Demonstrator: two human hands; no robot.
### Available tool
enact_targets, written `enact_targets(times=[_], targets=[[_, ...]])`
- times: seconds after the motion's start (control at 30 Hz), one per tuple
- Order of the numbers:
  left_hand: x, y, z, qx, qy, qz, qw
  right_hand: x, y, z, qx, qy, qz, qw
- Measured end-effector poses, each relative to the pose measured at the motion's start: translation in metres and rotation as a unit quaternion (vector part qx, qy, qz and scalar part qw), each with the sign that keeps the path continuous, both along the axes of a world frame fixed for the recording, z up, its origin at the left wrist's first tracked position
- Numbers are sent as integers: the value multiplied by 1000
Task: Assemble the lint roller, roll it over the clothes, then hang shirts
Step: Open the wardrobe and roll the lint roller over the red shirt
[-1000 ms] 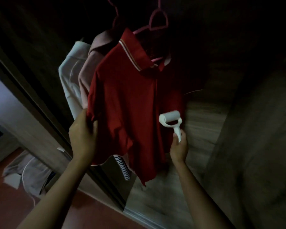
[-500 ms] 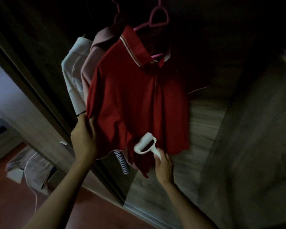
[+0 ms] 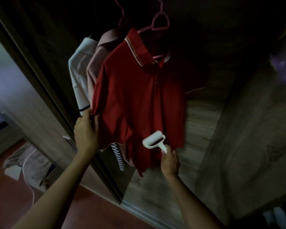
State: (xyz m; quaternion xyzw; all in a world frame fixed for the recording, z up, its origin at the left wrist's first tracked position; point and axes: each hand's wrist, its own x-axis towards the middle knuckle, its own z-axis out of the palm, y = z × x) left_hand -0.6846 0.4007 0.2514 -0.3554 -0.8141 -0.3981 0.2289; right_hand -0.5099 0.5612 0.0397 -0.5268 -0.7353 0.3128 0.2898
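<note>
Against the lower front of the red shirt (image 3: 139, 100) you have the lint roller (image 3: 153, 140), its white drum touching the cloth just above the hem. Your right hand (image 3: 169, 160) is wrapped tight around the roller's handle, just below that same hem. Your left hand (image 3: 86, 129) is at the shirt's left edge, fingers (image 3: 96, 119) pinched closed on the end of the short sleeve and drawing the cloth taut toward the side.

That shirt hangs on a pink hanger (image 3: 160, 22) inside a dark wardrobe, its striped collar turned up at the top. Behind the shirt and to its left hang a pale pink garment (image 3: 96, 63) and, farther left, a white garment (image 3: 78, 70). A piece of navy-and-white striped cloth (image 3: 119, 157) shows under the shirt's hem, between your two hands. The wardrobe's wooden floor (image 3: 203, 116) lies to the right of the shirt and below it. Well to the left of the shirt, outside the wardrobe, a grey garment (image 3: 28, 164) lies crumpled on the reddish room floor (image 3: 10, 195).
</note>
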Motion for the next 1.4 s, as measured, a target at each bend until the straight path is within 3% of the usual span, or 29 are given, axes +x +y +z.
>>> enact_targets(times=[0.3, 0.43, 0.6, 0.7, 0.83, 0.93, 1.23, 1.4], targets=[[-1, -2, -5, -11, -11, -46, 999, -25, 24, 92, 97, 161, -49, 981], [2, -4, -9, 10, -25, -56, 998, -22, 26, 84, 102, 104, -10, 989], [6, -11, -9, 24, -53, -63, 996, -6, 8, 49, 17, 13, 12, 1000], [11, -11, -8, 51, -60, -76, 994, -5, -2, 71, 31, 90, 14, 995], [10, -12, -5, 55, -48, -59, 996, -19, -13, 149, 84, 207, 38, 974], [13, -16, -2, 51, -31, -59, 997, -32, -25, 192, 141, 234, 71, 959], [12, -21, -4, 46, -38, -29, 998, -26, -60, 112, 75, 127, 117, 982], [11, -23, -4, 51, -44, -24, 997, -25, -55, 150, 117, 225, 67, 965]])
